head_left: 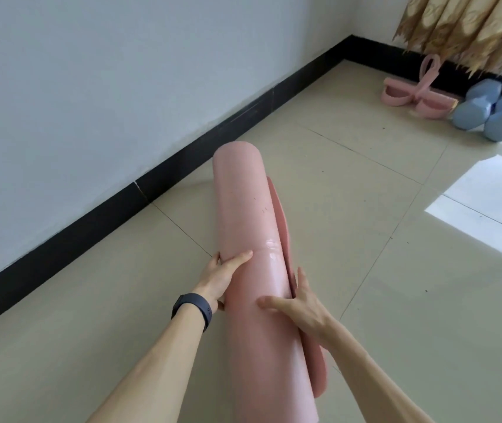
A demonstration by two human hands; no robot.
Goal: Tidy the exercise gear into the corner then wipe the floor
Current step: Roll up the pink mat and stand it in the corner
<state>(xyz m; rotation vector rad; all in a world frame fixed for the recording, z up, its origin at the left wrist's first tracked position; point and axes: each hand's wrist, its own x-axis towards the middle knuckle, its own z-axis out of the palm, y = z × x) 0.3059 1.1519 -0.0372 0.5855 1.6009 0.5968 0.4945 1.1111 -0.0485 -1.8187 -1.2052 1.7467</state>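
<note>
Rolled pink mat (243, 209) gripped by left hand (222, 279) and right hand (300, 309).

Wall: plain white painted wall (121, 71), running along the left to the far corner.
Skirting: glossy black skirting board (182, 154) at the wall's foot, with a pale scuff partway along.
Curtain: beige-and-gold patterned fabric curtain (463, 25), hanging in folds at the upper right, its hem ragged.

LOCATION: room in a home | EVIDENCE: glossy tiled floor (365, 285); white wall (91, 87) with black skirting (182, 166); patterned curtain (463, 29); dumbbells (493, 109) in corner
</note>
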